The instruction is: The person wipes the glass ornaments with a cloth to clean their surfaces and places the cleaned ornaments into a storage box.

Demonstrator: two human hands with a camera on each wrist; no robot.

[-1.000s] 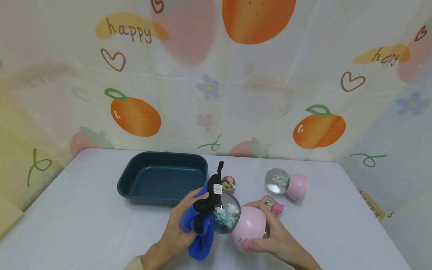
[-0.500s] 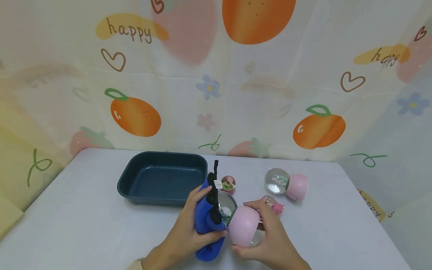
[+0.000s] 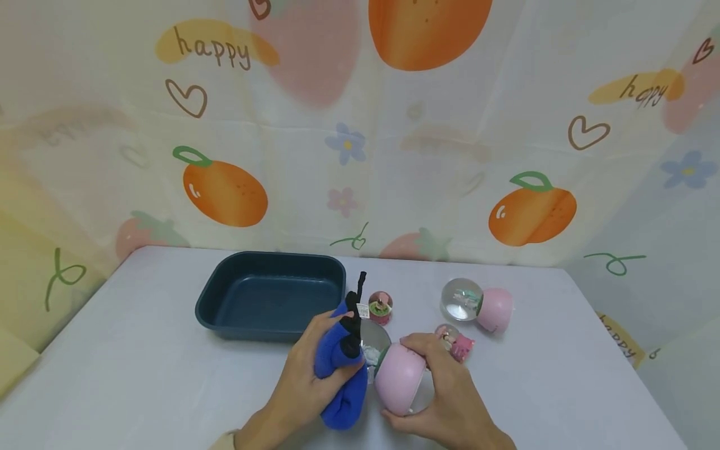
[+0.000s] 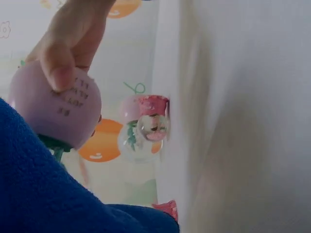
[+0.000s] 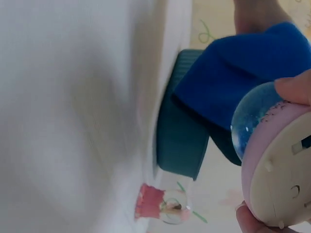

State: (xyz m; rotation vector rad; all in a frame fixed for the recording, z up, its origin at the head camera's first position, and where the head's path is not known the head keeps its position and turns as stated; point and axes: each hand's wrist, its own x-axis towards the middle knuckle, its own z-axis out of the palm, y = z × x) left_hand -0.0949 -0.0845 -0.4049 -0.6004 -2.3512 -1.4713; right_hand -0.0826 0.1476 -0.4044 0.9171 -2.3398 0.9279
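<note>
My right hand (image 3: 450,394) grips the pink base (image 3: 398,378) of a large snow globe, fingers at the far side and thumb at the near side. The globe is tilted, its glass ball (image 3: 375,340) towards the left and its pale underside (image 5: 286,170) facing the right wrist camera. In my left hand (image 3: 304,369) is a folded blue cloth (image 3: 343,400) with black edging, a black loop and a white tag. The cloth lies against the glass and hides its left part. Printed lettering shows on the base in the left wrist view.
Behind the left hand stands a dark teal rectangular tray (image 3: 270,334). Another pink-based snow globe (image 3: 462,300) lies on its side at the back right. Two small globes, one upright (image 3: 380,308) and one lying over (image 3: 462,347), are just beyond the hands. A printed curtain (image 3: 416,187) closes the back.
The cloth has moved right over the glass, then slightly back left. The globe has shifted a little left and turned, with its underside edge now showing. The other things have stayed put.
</note>
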